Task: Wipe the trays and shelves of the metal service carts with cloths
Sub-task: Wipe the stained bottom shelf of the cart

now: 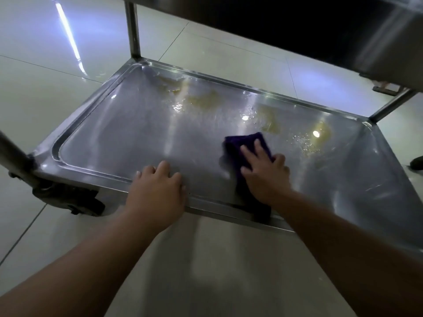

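The left hand (158, 186) lies nearest, palm down with fingers loosely curled on the near rim of the shelf (114, 138); it grips nothing and looks to be steadying the cart. Just beyond it, the right hand (263, 170) is spread flat, fingers apart, pressing the cloth (242, 143) onto the metal, so the cloth is pinned under the palm rather than pinched. One end of the cloth trails back over the near rim while the other shows past the fingertips. It is dark purple, soft and limp, surely light, and will fold or bunch if pushed from one edge, so a flat palm over its middle seems the best hold. The shelf is rigid and smooth, and looks wet, so the cloth should slide easily. Farther in, yellowish smears (206, 99) and droplets lie along the far side, not yet wiped. Beyond stand the posts (134, 30), under the upper shelf (389, 30).
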The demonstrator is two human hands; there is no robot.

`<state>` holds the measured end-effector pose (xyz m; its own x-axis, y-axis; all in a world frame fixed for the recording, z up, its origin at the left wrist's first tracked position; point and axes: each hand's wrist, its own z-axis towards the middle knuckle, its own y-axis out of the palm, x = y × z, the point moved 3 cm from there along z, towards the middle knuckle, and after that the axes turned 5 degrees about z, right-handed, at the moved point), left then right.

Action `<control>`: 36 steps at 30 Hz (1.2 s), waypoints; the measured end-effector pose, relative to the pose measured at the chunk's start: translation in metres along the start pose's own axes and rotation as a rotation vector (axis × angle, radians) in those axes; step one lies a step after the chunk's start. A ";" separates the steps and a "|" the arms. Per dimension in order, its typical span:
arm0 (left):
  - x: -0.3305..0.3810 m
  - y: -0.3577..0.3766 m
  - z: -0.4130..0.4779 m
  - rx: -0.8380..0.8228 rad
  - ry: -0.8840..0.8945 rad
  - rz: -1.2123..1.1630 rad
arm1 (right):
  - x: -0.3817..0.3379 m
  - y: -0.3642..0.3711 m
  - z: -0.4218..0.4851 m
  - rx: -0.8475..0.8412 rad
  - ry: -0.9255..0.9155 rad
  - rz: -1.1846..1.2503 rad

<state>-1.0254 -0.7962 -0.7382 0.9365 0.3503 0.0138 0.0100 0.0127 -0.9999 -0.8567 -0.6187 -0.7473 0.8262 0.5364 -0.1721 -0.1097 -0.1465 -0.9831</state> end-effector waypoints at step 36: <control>0.120 0.003 0.002 -0.122 0.094 -0.090 | 0.132 -0.021 -0.097 -0.091 -0.165 0.043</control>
<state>-0.9135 -0.7524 -0.7393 0.9586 0.2636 0.1079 0.1321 -0.0758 -0.9883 -0.6919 -0.6257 -0.7431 0.7193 0.6559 -0.2289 -0.0864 -0.2425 -0.9663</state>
